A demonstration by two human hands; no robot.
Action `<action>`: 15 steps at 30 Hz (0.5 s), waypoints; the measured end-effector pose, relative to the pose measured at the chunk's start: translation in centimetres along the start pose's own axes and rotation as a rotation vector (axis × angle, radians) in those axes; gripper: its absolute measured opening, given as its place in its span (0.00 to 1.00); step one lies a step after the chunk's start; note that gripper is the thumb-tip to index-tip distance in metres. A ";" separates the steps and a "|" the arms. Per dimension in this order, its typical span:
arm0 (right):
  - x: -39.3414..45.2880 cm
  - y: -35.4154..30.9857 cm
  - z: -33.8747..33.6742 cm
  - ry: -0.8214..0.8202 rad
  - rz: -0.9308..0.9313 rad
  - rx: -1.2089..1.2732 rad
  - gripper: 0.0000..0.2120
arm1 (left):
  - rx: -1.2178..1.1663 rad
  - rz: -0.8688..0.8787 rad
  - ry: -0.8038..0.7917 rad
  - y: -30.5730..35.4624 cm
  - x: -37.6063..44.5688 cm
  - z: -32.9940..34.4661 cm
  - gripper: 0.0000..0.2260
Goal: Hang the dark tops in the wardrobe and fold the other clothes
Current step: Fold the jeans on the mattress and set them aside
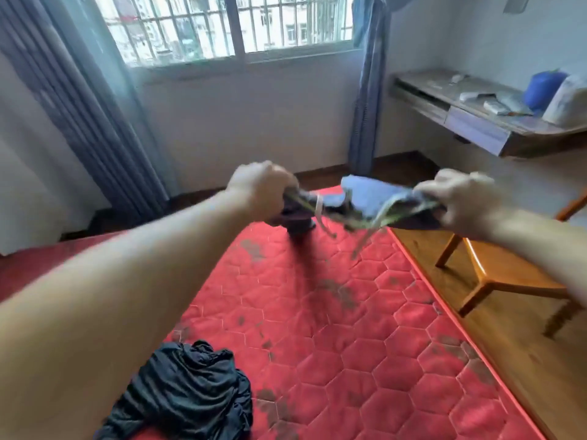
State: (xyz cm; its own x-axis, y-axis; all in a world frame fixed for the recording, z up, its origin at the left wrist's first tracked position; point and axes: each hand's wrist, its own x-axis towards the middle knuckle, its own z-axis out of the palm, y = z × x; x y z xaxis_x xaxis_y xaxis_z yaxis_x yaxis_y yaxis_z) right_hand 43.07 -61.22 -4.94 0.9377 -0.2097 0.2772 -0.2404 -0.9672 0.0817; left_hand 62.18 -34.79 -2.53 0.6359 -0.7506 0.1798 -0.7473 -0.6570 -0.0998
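Head view. Left hand [259, 188] and right hand [457, 198], both clenched on opposite ends of a blue-and-dark garment [365, 201] with greenish trim and dangling drawstrings, hold it stretched in the air above the far end of the red quilted mattress [365, 344]. A crumpled dark top [187, 392] lies on the mattress's near end. A wooden chair [495, 274] stands beside the mattress's right edge.

Red hexagon-quilted mattress [365, 360], crumpled black top [187, 392]
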 end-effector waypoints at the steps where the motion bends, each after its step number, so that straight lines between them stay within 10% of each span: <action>1: -1.9 -0.9 2.7 -0.161 -0.031 -0.063 0.14 | 0.049 0.056 -0.068 0.5 -1.2 2.6 0.10; 15: -35.5 -12.5 39.3 -0.919 -0.023 0.049 0.14 | -0.109 0.144 -0.811 11.3 -30.9 43.3 0.14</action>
State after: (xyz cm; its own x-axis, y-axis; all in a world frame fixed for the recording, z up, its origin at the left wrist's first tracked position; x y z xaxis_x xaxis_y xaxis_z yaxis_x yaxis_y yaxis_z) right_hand 22.69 -47.28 -53.43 0.7775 -0.2016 -0.5957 -0.2284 -0.9731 0.0312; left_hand 42.38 -22.08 -51.58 0.4436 -0.6719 -0.5931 -0.8198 -0.5716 0.0344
